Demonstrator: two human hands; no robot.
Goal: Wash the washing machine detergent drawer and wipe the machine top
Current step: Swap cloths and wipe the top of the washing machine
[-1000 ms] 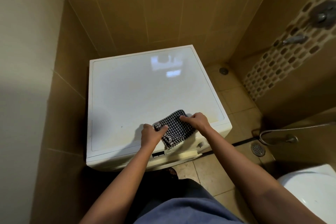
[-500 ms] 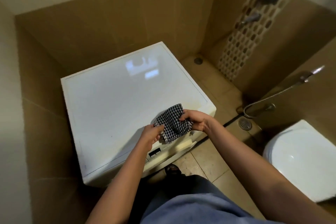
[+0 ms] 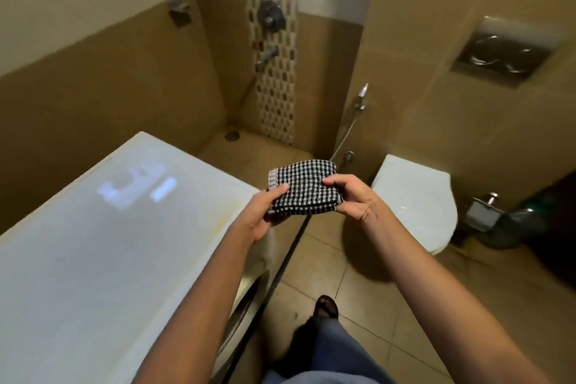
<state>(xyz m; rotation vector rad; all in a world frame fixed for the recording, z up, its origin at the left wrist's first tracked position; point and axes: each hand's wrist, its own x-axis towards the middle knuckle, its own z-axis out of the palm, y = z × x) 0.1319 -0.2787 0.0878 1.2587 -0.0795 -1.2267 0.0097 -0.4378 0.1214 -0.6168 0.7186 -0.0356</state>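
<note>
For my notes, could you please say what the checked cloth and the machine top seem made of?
The checked cloth: soft woven fabric, likely cotton, matte; folded layers show. The machine top: glossy white, plastic or painted metal; it mirrors a light.

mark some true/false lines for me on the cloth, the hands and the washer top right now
1. Both the left hand and the right hand hold the checked cloth. True.
2. The cloth lies spread on the washing machine top. False: it is folded and held in the air, off the top.
3. A white toilet stands to the right of the hands. True.
4. The left hand rests flat on the machine top. False: it grips the cloth's left end.
</note>
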